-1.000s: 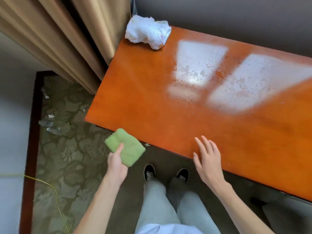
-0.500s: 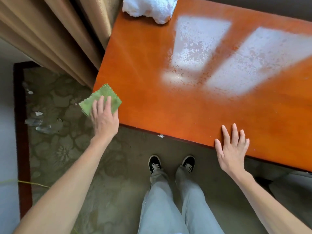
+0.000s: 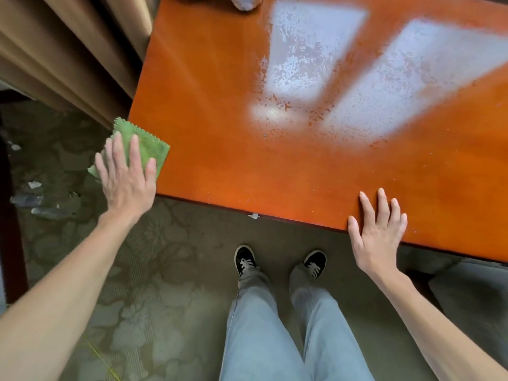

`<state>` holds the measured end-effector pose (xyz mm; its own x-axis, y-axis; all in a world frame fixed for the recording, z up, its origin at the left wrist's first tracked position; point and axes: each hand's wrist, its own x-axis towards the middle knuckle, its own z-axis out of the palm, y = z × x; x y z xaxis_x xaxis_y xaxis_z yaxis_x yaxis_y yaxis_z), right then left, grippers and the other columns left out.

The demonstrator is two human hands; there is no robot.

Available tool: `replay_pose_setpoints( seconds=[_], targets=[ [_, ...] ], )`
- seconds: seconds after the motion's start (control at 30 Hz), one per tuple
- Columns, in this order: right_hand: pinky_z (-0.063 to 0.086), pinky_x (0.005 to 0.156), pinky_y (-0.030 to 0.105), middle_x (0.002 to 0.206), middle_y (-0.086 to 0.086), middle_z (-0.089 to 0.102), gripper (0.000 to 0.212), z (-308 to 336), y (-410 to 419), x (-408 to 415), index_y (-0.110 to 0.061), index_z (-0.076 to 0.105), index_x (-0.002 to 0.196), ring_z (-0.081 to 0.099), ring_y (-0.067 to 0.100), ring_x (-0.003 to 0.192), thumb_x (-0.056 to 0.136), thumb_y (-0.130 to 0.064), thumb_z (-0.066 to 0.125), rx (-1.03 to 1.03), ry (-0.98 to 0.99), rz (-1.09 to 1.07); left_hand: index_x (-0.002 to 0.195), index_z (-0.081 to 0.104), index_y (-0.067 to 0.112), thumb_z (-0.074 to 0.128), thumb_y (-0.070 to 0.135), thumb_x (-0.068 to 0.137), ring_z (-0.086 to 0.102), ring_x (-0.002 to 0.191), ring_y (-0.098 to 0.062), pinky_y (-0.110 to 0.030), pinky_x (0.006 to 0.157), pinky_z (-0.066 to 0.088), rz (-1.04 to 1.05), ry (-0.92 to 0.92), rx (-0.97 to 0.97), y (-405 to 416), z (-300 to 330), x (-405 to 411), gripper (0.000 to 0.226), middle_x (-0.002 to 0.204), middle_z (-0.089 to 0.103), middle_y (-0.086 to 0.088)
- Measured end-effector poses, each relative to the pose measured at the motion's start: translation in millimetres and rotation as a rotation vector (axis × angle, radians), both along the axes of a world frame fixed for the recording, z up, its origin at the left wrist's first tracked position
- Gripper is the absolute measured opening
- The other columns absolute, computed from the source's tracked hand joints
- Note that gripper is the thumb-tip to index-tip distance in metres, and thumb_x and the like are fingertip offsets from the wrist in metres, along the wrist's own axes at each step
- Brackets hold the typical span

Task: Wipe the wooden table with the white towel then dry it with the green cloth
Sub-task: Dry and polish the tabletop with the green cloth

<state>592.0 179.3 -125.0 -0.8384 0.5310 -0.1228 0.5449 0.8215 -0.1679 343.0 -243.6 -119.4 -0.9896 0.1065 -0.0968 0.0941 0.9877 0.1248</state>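
White towel (image 3: 243,1) cut off by top edge; perhaps crumpled

Open run across the wooden table (image 3: 220,160), with little in your way.
From the table's near-left corner you have bare surface ahead; only the white towel (image 3: 244,1) sits at the far edge, and curtains (image 3: 68,50) crowd the table's left side.
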Motion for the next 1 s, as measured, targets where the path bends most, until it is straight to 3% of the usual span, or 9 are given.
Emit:
replay_pose_setpoints(
  seconds=[0.27, 0.5, 0.67, 0.83, 1.0],
  targets=[
    [-0.002, 0.122, 0.051, 0.166, 0.005, 0.020, 0.056, -4, 0, 0, -0.031, 0.033, 0.153, 0.017, 0.034, 0.151, 0.101, -0.050, 0.033, 0.031, 0.055, 0.009, 0.161, 0.008, 0.014, 0.020, 0.046, 0.107, -0.001, 0.154, -0.035, -0.054, 0.122, -0.002, 0.321, -0.027, 0.013, 93, -1, 25, 0.064, 0.167, 0.000, -0.019],
    [0.001, 0.122, 0.053, 0.167, 0.007, 0.018, 0.058, 1, 4, 5, -0.032, 0.028, 0.156, 0.016, 0.035, 0.152, 0.102, -0.049, 0.039, 0.000, 0.064, 0.069, 0.160, 0.018, 0.016, 0.024, 0.047, 0.103, 0.006, 0.154, -0.036, -0.055, 0.122, 0.002, 0.144, -0.043, 0.168, 285, 1, 126, 0.066, 0.167, 0.009, -0.019],
    [0.000, 0.123, 0.045, 0.167, 0.008, 0.017, 0.062, 4, 36, 18, -0.025, 0.033, 0.154, 0.015, 0.033, 0.153, 0.100, -0.047, 0.051, 0.055, -0.022, 0.288, 0.159, 0.023, 0.031, 0.029, 0.041, 0.102, -0.003, 0.155, -0.031, -0.052, 0.123, -0.004, -0.040, -0.184, 0.303, 381, 14, 205, 0.058, 0.168, 0.003, -0.014],
    [0.014, 0.123, 0.047, 0.164, 0.004, 0.028, 0.052, 10, 52, 19, -0.027, 0.039, 0.153, 0.028, 0.030, 0.148, 0.102, -0.041, 0.042, 0.003, 0.056, 0.358, 0.157, 0.029, 0.031, 0.029, 0.051, 0.103, 0.007, 0.154, -0.036, -0.052, 0.123, 0.003, -0.066, -0.142, 0.235, 345, 5, 187, 0.058, 0.167, 0.011, -0.014],
    [0.009, 0.125, 0.042, 0.164, 0.003, 0.028, 0.052, 11, 54, 23, -0.025, 0.040, 0.152, 0.025, 0.027, 0.149, 0.103, -0.040, 0.038, -0.054, 0.075, 0.336, 0.159, 0.019, 0.031, 0.020, 0.048, 0.104, 0.005, 0.154, -0.037, -0.054, 0.122, 0.004, 0.161, -0.100, 0.147, 236, 2, 111, 0.058, 0.168, 0.006, -0.015]
  ],
)
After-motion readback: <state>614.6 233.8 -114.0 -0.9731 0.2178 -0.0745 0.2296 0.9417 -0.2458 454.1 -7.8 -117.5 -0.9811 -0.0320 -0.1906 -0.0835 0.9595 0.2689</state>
